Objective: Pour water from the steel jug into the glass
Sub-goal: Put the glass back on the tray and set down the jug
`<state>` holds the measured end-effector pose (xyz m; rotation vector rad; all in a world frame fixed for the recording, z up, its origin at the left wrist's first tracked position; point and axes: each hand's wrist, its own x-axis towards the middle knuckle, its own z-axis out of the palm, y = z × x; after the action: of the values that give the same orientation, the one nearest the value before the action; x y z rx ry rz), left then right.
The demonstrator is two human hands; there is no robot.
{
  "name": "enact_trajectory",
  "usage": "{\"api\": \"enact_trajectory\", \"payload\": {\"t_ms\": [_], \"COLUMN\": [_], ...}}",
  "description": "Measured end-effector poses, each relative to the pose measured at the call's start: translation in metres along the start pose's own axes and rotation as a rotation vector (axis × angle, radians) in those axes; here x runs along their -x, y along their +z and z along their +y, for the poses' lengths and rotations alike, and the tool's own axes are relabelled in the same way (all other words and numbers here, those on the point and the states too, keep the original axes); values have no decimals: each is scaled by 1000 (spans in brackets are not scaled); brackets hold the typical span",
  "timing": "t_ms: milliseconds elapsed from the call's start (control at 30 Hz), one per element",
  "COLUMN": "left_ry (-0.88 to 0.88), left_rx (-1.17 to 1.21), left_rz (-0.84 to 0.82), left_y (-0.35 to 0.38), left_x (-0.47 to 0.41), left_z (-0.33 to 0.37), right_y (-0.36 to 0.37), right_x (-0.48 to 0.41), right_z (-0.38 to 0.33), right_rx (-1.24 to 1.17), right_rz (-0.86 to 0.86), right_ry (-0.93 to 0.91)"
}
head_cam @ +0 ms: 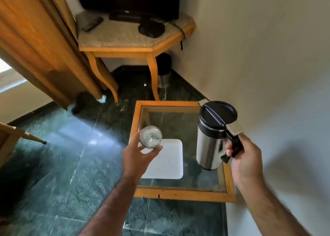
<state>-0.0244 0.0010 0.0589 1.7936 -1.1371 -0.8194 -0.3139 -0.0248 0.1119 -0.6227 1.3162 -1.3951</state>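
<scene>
Steel jug (210, 143) hangs upright at right of centre in the frame, above the right side of the glass-topped bench (180, 193), black lid on and unopened. The right hand (244, 160) is wrapped tight around its black handle, the proper place to take it, since the polished body looks slippery and, if full, heavy. Left of it, well apart, the left hand (137, 157) pinches the glass (150, 136) with fingers closed about its lower wall, mouth up. It looks light, smooth and breakable, so a firm grip low on the wall suits. A white tray (169, 164) lies on the bench below.
</scene>
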Motion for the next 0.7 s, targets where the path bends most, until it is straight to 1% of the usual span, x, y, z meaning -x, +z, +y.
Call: {"api": "enact_trajectory", "payload": {"t_ms": [67,233,467,700], "left_ry": [-13,-25,-101,-187], "left_rx": [-9,-28,-11,-7], "left_rz": [-25,-69,-70,-65], "left_y": [23,56,89,112], "left_x": [-7,-21,-37,-38], "left_z": [-42,-115,-190,-240], "right_y": [-10,-30,-42,-47], "right_x": [-12,-30,-54,-58], "right_z": [39,104,155,182], "right_rx": [-6,-72,-165,-131], "right_rz": [42,99,111,149], "right_ry": [2,-12,-16,-25]}}
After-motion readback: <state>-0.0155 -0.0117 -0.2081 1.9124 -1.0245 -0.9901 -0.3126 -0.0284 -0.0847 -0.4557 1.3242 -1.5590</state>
